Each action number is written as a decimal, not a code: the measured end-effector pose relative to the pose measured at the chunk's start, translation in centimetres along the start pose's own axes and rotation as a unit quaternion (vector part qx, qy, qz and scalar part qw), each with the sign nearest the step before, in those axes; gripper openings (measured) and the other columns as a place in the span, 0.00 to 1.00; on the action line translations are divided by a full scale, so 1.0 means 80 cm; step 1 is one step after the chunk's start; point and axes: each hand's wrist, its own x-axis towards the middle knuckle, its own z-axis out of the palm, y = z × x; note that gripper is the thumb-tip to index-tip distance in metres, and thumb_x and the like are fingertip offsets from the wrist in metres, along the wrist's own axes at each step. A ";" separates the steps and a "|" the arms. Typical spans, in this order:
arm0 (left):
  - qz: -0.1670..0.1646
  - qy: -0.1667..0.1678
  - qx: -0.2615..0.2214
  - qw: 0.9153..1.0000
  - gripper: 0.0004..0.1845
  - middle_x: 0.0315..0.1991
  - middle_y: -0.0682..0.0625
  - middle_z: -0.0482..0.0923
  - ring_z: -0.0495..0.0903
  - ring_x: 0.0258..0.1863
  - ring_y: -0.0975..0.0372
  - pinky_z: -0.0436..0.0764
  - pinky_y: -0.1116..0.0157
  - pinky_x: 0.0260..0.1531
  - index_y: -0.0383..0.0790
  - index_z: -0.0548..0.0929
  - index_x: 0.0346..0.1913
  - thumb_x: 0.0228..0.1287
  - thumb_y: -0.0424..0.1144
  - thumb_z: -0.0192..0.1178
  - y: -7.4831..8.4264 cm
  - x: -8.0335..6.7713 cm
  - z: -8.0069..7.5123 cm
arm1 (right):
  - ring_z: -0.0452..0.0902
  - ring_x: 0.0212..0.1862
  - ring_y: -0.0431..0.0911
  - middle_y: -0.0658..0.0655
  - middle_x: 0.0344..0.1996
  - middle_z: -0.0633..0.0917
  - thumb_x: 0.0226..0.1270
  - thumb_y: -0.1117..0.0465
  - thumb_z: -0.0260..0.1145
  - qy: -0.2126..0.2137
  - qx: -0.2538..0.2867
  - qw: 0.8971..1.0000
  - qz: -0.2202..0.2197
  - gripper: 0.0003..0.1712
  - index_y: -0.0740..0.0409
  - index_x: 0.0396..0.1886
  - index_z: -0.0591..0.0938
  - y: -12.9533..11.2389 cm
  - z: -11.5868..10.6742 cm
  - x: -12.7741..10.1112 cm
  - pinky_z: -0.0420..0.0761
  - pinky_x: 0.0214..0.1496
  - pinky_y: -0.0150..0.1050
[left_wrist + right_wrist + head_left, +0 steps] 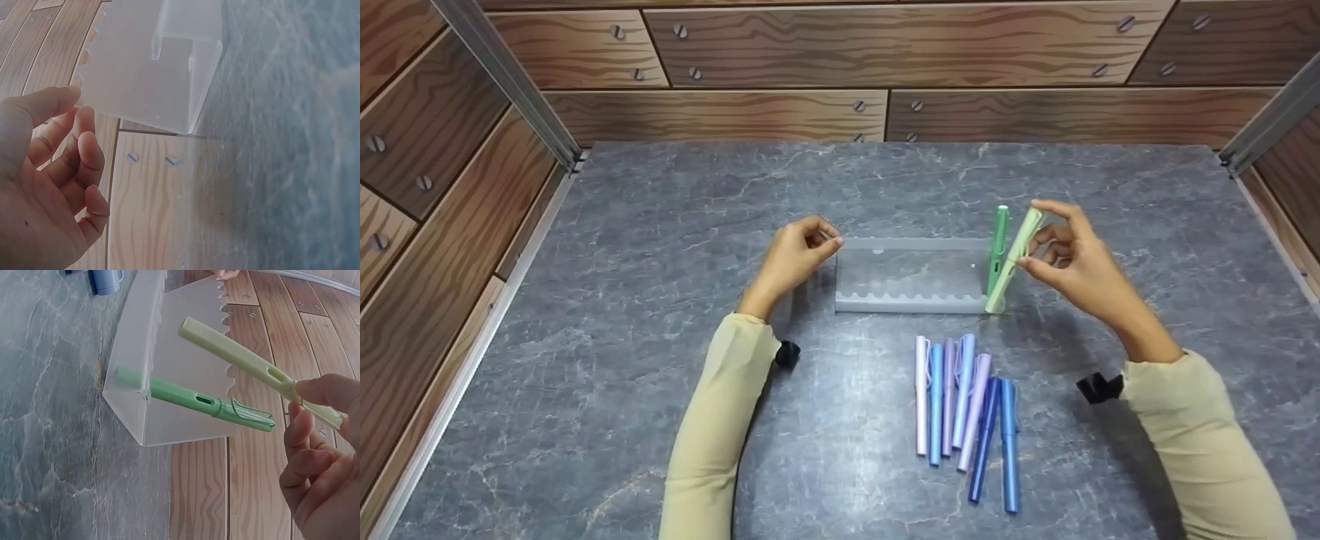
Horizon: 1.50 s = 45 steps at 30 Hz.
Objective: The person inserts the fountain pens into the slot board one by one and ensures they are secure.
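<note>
A clear plastic pen stand (911,276) sits mid-table, also seen close in the left wrist view (152,62) and the right wrist view (163,382). A green pen (997,244) (208,402) stands in its right end. My right hand (1072,259) pinches a pale green pen (1014,259) (253,365) near its cap, tilted, its lower tip at the stand's right front corner. My left hand (799,251) (50,180) hovers at the stand's left end with fingers loosely curled, holding nothing. Several purple and blue pens (964,409) lie in a row in front of the stand.
The grey marble-patterned tabletop (660,300) is enclosed by wood-patterned walls (885,67) at the back and both sides, with metal corner posts (510,82). Small black wrist mounts (1099,386) sit by both sleeves.
</note>
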 end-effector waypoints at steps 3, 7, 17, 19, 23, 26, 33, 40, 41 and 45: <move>-0.001 0.000 -0.001 1.000 0.07 0.25 0.53 0.75 0.70 0.25 0.64 0.68 0.70 0.28 0.39 0.85 0.38 0.64 0.40 0.63 0.000 0.000 0.001 | 0.72 0.24 0.35 0.44 0.31 0.78 0.57 0.75 0.68 0.007 -0.016 1.000 -0.003 0.41 0.54 0.69 0.63 0.001 0.003 0.003 0.72 0.27 0.26; -0.001 0.002 0.002 1.000 0.07 0.24 0.53 0.75 0.70 0.25 0.64 0.68 0.70 0.27 0.39 0.85 0.38 0.64 0.40 0.64 -0.001 -0.001 0.000 | 0.71 0.23 0.35 0.44 0.30 0.78 0.57 0.73 0.69 0.014 -0.035 0.999 -0.013 0.40 0.55 0.69 0.63 0.003 0.007 0.006 0.72 0.27 0.25; 0.000 0.000 0.008 1.000 0.08 0.25 0.52 0.76 0.70 0.25 0.64 0.68 0.69 0.28 0.39 0.85 0.39 0.64 0.40 0.63 0.000 0.000 0.000 | 0.69 0.22 0.33 0.50 0.31 0.79 0.58 0.71 0.69 0.034 -0.067 0.997 -0.033 0.40 0.53 0.68 0.64 0.005 0.012 0.011 0.70 0.27 0.24; -0.001 -0.003 0.008 1.000 0.08 0.25 0.52 0.76 0.70 0.25 0.64 0.68 0.69 0.27 0.39 0.85 0.40 0.64 0.40 0.63 0.001 0.000 -0.001 | 0.69 0.22 0.32 0.54 0.32 0.80 0.59 0.71 0.69 0.036 -0.072 0.996 -0.037 0.40 0.53 0.69 0.63 0.005 0.012 0.011 0.69 0.27 0.23; -0.003 -0.006 0.008 1.000 0.08 0.25 0.52 0.77 0.70 0.25 0.65 0.68 0.69 0.27 0.39 0.84 0.40 0.64 0.41 0.63 0.001 0.000 -0.001 | 0.68 0.22 0.31 0.59 0.32 0.81 0.59 0.73 0.68 0.044 -0.082 0.995 -0.042 0.40 0.54 0.69 0.63 0.009 0.014 0.012 0.69 0.28 0.22; -0.002 -0.006 0.007 1.000 0.08 0.25 0.52 0.77 0.70 0.25 0.64 0.68 0.70 0.27 0.39 0.84 0.40 0.64 0.41 0.63 0.001 0.000 0.000 | 0.69 0.22 0.30 0.59 0.32 0.81 0.57 0.74 0.68 0.048 -0.089 0.994 -0.044 0.40 0.56 0.68 0.63 0.013 0.017 0.013 0.69 0.27 0.22; 0.000 0.005 0.004 1.000 0.07 0.24 0.53 0.75 0.70 0.25 0.65 0.68 0.70 0.27 0.39 0.85 0.38 0.63 0.40 0.64 -0.002 0.000 0.002 | 0.67 0.21 0.29 0.60 0.32 0.82 0.58 0.73 0.69 0.052 -0.105 0.991 -0.056 0.39 0.58 0.67 0.64 0.017 0.024 0.016 0.68 0.25 0.23; 0.001 0.002 0.000 1.000 0.08 0.24 0.53 0.74 0.70 0.25 0.65 0.68 0.70 0.27 0.38 0.85 0.39 0.63 0.39 0.64 -0.003 0.002 0.003 | 0.68 0.22 0.29 0.60 0.32 0.83 0.57 0.74 0.69 0.058 -0.121 0.989 -0.062 0.39 0.55 0.67 0.65 0.019 0.030 0.016 0.67 0.25 0.23; 0.001 0.002 0.000 1.000 0.08 0.24 0.53 0.74 0.70 0.25 0.65 0.68 0.70 0.28 0.38 0.85 0.39 0.63 0.39 0.64 -0.003 0.002 0.003 | 0.68 0.23 0.29 0.60 0.32 0.83 0.56 0.74 0.69 0.058 -0.125 0.988 -0.063 0.39 0.55 0.67 0.65 0.019 0.031 0.016 0.67 0.25 0.23; -0.001 0.003 0.003 1.000 0.07 0.24 0.53 0.75 0.70 0.25 0.65 0.68 0.70 0.27 0.38 0.85 0.38 0.63 0.39 0.64 -0.003 0.001 0.002 | 0.68 0.24 0.30 0.59 0.32 0.83 0.57 0.72 0.70 0.052 -0.138 0.987 -0.065 0.39 0.55 0.67 0.65 0.020 0.034 0.017 0.67 0.26 0.24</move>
